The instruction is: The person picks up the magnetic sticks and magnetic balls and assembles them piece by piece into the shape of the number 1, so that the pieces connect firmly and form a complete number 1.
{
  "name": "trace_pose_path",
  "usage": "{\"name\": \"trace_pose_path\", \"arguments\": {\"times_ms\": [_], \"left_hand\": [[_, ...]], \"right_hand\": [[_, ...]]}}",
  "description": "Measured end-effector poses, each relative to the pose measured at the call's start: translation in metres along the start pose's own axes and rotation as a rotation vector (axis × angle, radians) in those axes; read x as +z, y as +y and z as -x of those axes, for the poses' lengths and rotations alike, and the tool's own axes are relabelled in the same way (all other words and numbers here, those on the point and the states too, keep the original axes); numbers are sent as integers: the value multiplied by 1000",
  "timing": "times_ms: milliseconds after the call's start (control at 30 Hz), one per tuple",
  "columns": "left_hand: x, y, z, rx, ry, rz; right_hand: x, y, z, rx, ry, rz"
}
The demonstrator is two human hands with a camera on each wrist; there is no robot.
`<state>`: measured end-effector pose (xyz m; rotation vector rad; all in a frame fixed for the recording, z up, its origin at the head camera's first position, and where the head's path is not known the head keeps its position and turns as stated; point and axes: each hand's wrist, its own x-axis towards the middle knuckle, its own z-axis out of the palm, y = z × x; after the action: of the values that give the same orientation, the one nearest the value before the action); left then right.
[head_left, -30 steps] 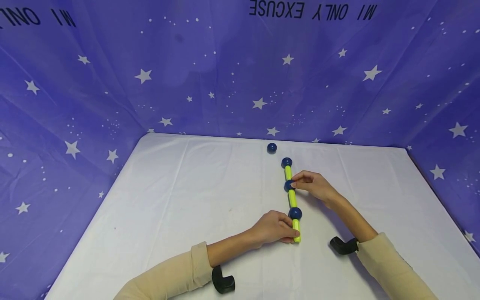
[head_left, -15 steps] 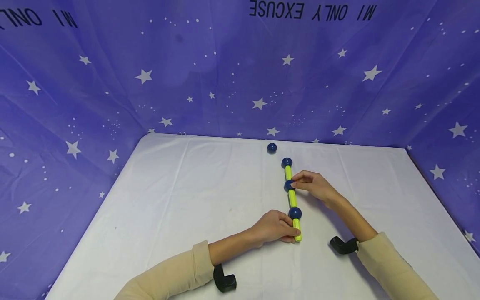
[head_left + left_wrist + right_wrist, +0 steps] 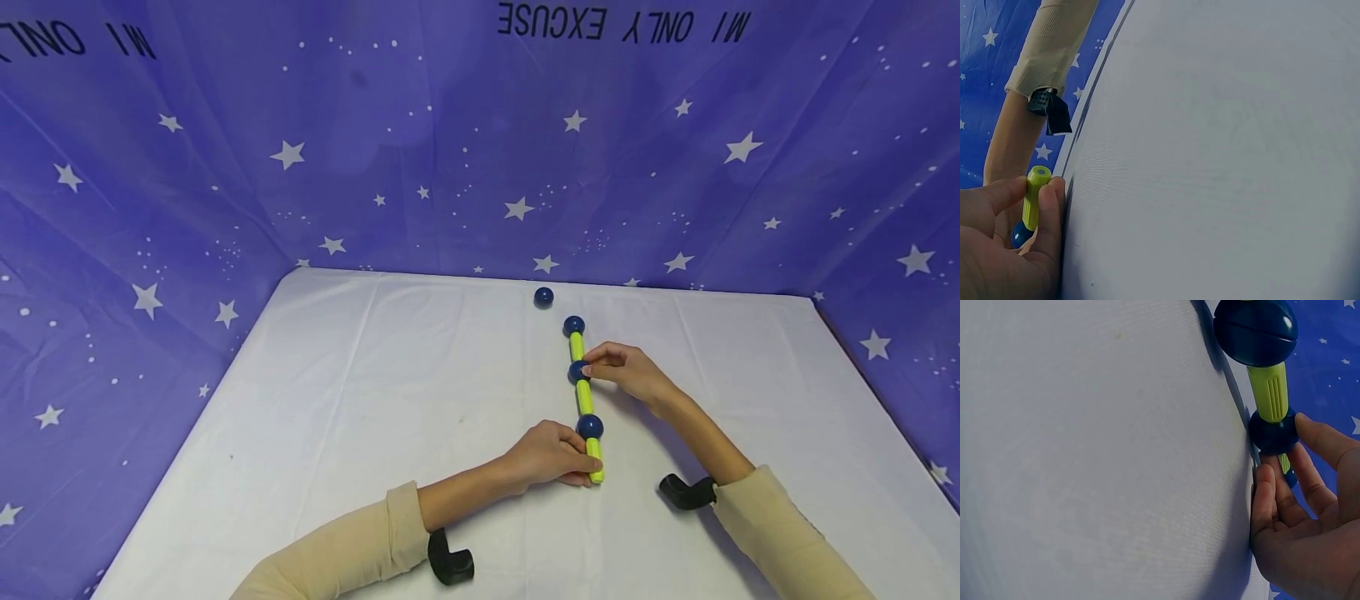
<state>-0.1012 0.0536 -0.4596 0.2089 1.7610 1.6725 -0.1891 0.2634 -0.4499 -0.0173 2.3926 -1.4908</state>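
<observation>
A straight chain of yellow-green rods and dark blue balls runs away from the person along the table. My left hand (image 3: 546,455) pinches the nearest yellow-green rod (image 3: 594,452) between thumb and fingers; the left wrist view shows that rod's bare end (image 3: 1039,172). Just beyond it sits the nearest blue ball (image 3: 590,427), joined to a second rod (image 3: 585,397). My right hand (image 3: 630,372) pinches the middle blue ball (image 3: 577,372), seen also as the held ball (image 3: 1272,432) in the right wrist view. A third rod (image 3: 576,345) leads to the far blue ball (image 3: 573,326).
One loose blue ball (image 3: 543,297) lies apart near the table's back edge. White cloth covers the table (image 3: 405,358), and a purple star-patterned curtain (image 3: 450,150) rises behind and at the sides. Black curved pieces (image 3: 450,560) are attached at both wrists.
The near rod has swung slightly to the right in my left hand since a second ago, straightening against the chain. My right hand stays on the middle ball.
</observation>
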Motion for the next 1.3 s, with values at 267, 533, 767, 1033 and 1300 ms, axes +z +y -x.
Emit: {"name": "trace_pose_path", "arguments": {"times_ms": [267,533,767,1033,1300], "left_hand": [[2,0,2,13,15,-4],[2,2,1,8,12,-6],[1,0,-1,6,-7,-3],[-3,0,0,23,-44,-39],[-4,1,1,25,-40,-78]], "right_hand": [[0,0,0,-2,1,2],[0,1,-1,-2,-1,3],[1,1,-1,-1,-3,-7],[0,3,-2,6,-2,1],[-1,4,-2,6,-3,1]]}}
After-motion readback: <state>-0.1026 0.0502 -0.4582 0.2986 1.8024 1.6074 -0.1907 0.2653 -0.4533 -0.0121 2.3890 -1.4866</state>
